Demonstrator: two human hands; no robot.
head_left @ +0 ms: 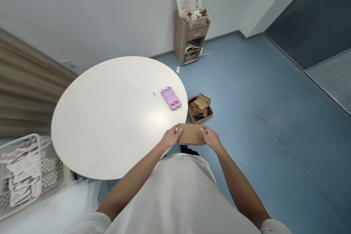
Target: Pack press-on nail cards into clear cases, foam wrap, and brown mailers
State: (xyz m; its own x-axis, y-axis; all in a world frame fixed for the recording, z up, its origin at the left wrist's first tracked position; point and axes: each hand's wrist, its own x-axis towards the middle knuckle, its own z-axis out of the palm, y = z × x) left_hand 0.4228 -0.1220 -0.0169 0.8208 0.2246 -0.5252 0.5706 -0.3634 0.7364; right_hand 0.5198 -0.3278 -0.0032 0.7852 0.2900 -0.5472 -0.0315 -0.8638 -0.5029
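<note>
I hold a small brown cardboard box [191,134] in front of my body, just off the near right edge of a round white table [115,117]. My left hand [171,137] grips its left end with the thumb on top. My right hand [210,138] grips its right end the same way. Both hands are closed on the box. On the table beyond my hands lies a blurred pink item [170,98], with a tiny dark speck beside it.
An open cardboard box with folded cardboard pieces [200,108] sits on the blue floor right of the table. A wooden cabinet [190,40] with a basket on top stands against the far wall. White mesh baskets [22,172] are at lower left.
</note>
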